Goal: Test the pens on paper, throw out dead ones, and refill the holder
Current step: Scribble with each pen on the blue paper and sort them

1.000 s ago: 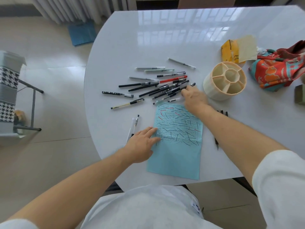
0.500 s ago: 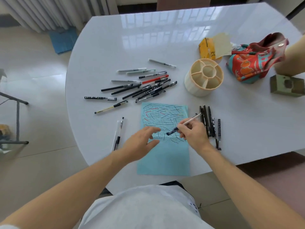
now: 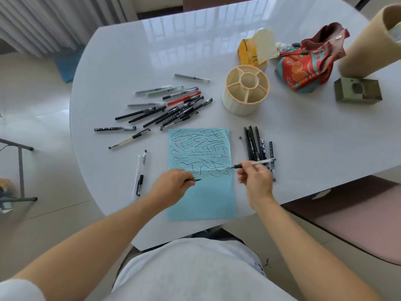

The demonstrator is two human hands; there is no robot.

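The right hand (image 3: pixel 257 182) pinches an uncapped pen (image 3: pixel 251 164), tip aimed at the right edge of the blue paper (image 3: pixel 201 192), which lies at the near edge of the bench (image 3: pixel 134 61). The left hand (image 3: pixel 173 185) rests on the paper and pinches a small dark piece, probably the pen's cap (image 3: pixel 195 180). Untested pens (image 3: pixel 171 107) lie scattered beyond the paper's far-left corner; a row of black pens (image 3: pixel 255 146), apparently already sorted, lies just beside its right edge; two clear pens (image 3: pixel 140 172) lie to its left. The holder (image 3: pixel 245 90) stands empty toward the far right. Risks: the upper sheet is densely marked, so a faint new stroke placed there may be misread; test on the bare lower half. The right hand works directly over the sorted row, so a brush of the wrist may roll those pens toward the near edge or mix groups. A loosened cap may be misplaced. Legibility: print on the pen barrels and on the yellow packet (image 3: pixel 249 53) is too small to read.
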